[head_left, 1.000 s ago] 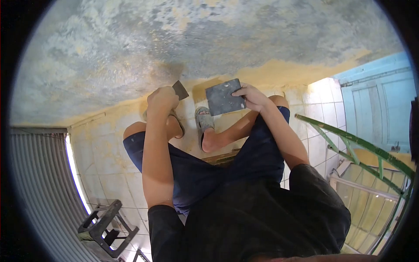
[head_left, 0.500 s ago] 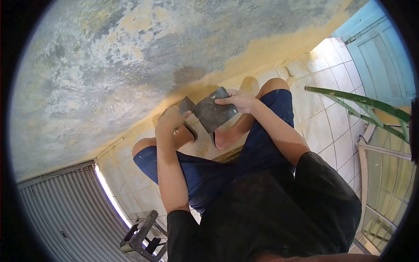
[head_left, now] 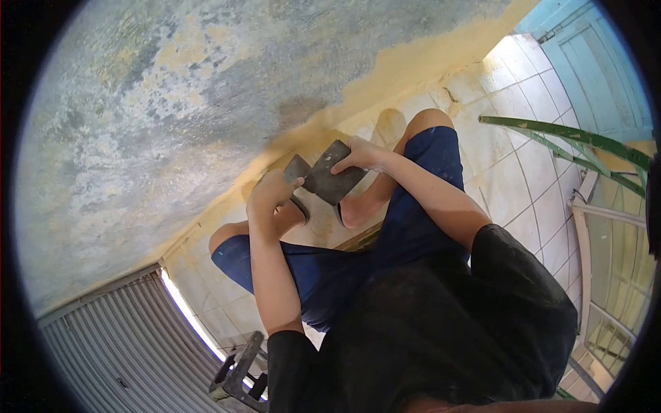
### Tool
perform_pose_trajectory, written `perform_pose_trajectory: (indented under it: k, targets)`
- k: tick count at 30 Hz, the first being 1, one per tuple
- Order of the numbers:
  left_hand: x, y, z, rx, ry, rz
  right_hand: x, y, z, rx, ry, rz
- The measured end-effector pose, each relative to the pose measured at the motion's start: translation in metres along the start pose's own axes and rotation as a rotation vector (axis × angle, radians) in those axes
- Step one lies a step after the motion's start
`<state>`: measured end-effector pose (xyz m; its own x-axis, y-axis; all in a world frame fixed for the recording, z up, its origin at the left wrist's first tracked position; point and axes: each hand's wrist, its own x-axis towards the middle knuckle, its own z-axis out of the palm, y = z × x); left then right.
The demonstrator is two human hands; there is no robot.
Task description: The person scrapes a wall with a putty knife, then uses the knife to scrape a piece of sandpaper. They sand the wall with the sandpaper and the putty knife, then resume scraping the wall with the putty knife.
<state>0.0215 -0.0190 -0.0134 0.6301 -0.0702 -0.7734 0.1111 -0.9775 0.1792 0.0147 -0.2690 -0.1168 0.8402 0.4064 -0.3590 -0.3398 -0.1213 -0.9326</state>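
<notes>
My right hand (head_left: 361, 155) grips a dark grey piece of sandpaper (head_left: 330, 182), thumb on top of it; pale specks mark its face. My left hand (head_left: 270, 191) is closed on a smaller dark grey piece of sandpaper (head_left: 297, 166), which sticks up past the fingers. The thumb of that hand reaches the left edge of the larger piece. Both pieces are held in front of my shins, above the floor, where they overlap in this view.
A wall (head_left: 200, 103) with worn, patchy grey paint and a yellow lower band rises just ahead. White tiles (head_left: 506, 182) cover the floor. To the right are a green metal frame (head_left: 564, 138) and a blue door (head_left: 599, 76); at lower left, a dark stool (head_left: 237, 372) and a corrugated shutter (head_left: 131, 337).
The larger piece of sandpaper has turned and now shows a smaller, narrower face. My right hand has shifted slightly left, its thumb farther over the piece. The view has tilted slightly.
</notes>
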Motion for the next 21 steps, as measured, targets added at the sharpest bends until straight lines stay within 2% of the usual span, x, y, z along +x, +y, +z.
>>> perform_pose_trajectory:
  k: [2, 4, 6, 7, 9, 12, 15, 18, 21]
  targets:
    - [0.008, -0.009, 0.003, 0.105, 0.099, -0.012, 0.002, 0.002, -0.002, -0.036, 0.085, 0.034]
    - [0.016, -0.018, 0.006, 0.113, 0.113, -0.024, 0.011, 0.02, -0.009, -0.079, 0.162, 0.076]
    - [0.015, -0.016, 0.005, 0.11, 0.128, -0.034, 0.022, 0.039, -0.018, 0.049, 0.254, 0.22]
    - [0.011, -0.013, 0.003, 0.085, 0.126, -0.043, 0.021, 0.04, -0.021, 0.05, 0.26, 0.219]
    - [0.011, -0.012, 0.004, 0.06, 0.125, -0.047, 0.009, 0.011, -0.023, -0.196, 0.51, 0.286]
    - [0.017, -0.018, 0.008, 0.098, 0.137, -0.001, 0.023, 0.032, -0.029, -0.177, 0.621, 0.242]
    - [0.013, -0.019, 0.008, 0.026, 0.139, -0.041, 0.033, 0.051, -0.028, -0.03, 0.631, 0.206]
    - [0.007, -0.02, 0.006, 0.019, 0.16, -0.073, 0.033, 0.052, -0.027, -0.036, 0.561, 0.266]
    - [0.008, -0.019, 0.002, -0.025, 0.153, -0.092, 0.022, 0.04, -0.021, -0.088, 0.564, 0.237]
